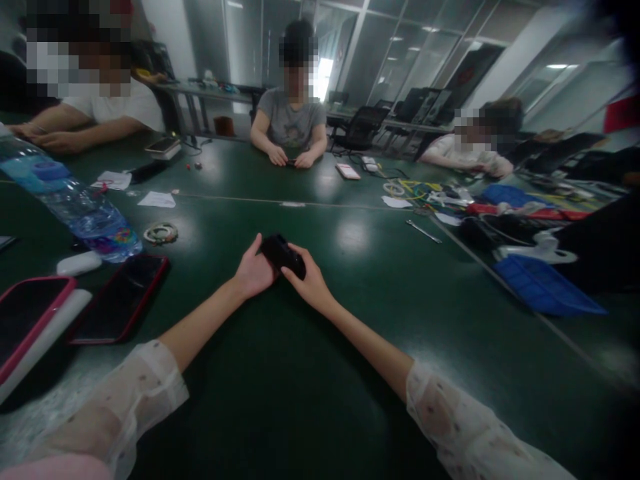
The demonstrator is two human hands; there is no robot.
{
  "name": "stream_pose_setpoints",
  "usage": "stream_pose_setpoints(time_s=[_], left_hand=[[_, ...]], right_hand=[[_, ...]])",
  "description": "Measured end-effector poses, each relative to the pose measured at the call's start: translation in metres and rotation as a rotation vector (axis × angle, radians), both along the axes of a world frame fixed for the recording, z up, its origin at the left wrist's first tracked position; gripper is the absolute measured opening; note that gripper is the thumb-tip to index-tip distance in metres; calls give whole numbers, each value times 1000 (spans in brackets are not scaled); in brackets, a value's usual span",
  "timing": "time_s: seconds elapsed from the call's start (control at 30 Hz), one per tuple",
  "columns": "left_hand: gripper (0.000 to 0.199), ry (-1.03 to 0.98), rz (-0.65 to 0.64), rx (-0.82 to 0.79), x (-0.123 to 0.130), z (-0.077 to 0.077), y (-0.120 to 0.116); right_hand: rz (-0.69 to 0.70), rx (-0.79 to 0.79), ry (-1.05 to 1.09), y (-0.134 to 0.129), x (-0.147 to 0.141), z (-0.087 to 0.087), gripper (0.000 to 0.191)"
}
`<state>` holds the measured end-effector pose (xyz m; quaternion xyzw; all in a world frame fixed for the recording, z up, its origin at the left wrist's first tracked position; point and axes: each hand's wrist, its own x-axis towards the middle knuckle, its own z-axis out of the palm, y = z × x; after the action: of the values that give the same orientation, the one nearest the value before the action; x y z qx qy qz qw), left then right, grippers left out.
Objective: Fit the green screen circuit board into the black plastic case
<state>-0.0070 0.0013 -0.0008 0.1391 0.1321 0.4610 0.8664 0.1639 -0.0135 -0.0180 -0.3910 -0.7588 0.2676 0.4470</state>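
Note:
A small black oblong object is held above the dark green table, a little left of the middle of the view. It has a glossy face toward its right end, but its exact kind does not show. My right hand grips its right end, thumb along the near side and fingers over the far side. Under the left end lies my left hand, palm up, supporting the object. The left thumb points up, apart from it, and the other left fingers are mostly hidden beneath.
Phones, a white case, a tilted water bottle and a coiled bracelet are at left. On the right are a wrench, cables and a blue tray. Several people sit around the table.

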Motion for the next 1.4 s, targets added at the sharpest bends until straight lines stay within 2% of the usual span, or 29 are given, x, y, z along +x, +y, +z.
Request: stream_pose_setpoints(time_s=[0.27,0.47,0.83,1.2,1.4], left_hand=[[62,30,-24,4,-1,0,-1],[64,8,-13,14,-2,0,0],[65,-41,-22,22,-4,-1,3],[57,-18,12,43,-2,0,-1],[63,-32,3,42,1,-1,0]], right_hand=[[-20,-88,63,1,0,1,50],[23,-59,-7,-1,0,0,52],[101,-5,-196,-4,0,-2,68],[95,-27,-82,-3,1,-1,61],[75,-69,-23,-2,1,-1,60]])
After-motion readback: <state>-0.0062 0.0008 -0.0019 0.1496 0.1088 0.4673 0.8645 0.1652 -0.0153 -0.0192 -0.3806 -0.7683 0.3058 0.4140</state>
